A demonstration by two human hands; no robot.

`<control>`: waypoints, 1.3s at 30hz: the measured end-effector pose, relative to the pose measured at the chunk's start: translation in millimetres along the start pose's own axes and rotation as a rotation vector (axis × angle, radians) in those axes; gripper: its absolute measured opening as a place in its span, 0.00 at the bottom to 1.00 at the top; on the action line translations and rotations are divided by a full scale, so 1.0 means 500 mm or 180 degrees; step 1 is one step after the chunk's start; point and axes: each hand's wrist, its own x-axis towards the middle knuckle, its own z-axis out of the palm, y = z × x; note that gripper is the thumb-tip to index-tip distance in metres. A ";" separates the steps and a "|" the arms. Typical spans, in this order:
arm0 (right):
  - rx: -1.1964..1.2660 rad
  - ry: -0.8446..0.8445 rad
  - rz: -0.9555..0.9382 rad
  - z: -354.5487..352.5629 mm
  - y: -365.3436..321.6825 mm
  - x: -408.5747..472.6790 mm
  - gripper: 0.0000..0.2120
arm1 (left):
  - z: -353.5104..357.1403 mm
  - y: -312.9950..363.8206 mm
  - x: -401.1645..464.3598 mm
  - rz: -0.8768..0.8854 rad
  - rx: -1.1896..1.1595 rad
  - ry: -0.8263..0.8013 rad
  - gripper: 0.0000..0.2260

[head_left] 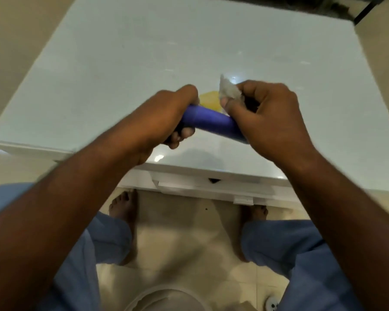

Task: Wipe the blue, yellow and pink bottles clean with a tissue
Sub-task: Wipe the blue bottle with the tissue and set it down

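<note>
- The step in hand looks like the wiping of the blue bottle (209, 123), the first of the three named; it is held lying roughly level at the centre of the frame, above the near part of the white worktop (121, 63).
- The left hand (166, 118) has its fingers curled round the bottle's left end.
- The right hand (265, 115) is closed on a crumpled white tissue (228, 90), at the bottle's right end.
- Next move, as I judge it: draw the tissue along the bottle's length while the left hand turns it, so all sides are reached.
- Count: one blue bottle, one tissue, and one yellow bottle (209, 100), partly hidden behind the hands at centre frame.
- No pink bottle shows anywhere in view.
</note>
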 end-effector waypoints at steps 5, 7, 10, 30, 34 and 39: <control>0.0294 -0.0118 -0.0350 0.001 -0.009 -0.014 0.15 | -0.014 0.003 -0.001 -0.0048 -0.0313 0.0162 0.20; 0.0168 -0.0376 -0.0720 0.007 -0.014 -0.024 0.15 | -0.018 0.005 -0.003 -0.0075 -0.0403 0.0216 0.20; -0.0525 -0.0750 -0.1004 0.013 -0.009 -0.024 0.22 | -0.020 0.001 -0.007 -0.0117 -0.0374 0.0267 0.19; -0.0385 0.0126 -0.0542 -0.039 -0.011 -0.039 0.07 | 0.018 0.003 -0.009 0.0336 0.0345 0.0355 0.18; -0.0267 0.0083 -0.0392 -0.015 -0.015 -0.067 0.10 | 0.018 0.002 -0.027 0.0435 0.0504 0.0509 0.17; -0.0395 -0.0643 -0.1121 0.049 -0.073 -0.093 0.19 | 0.005 -0.019 -0.040 0.0607 0.0732 0.0756 0.18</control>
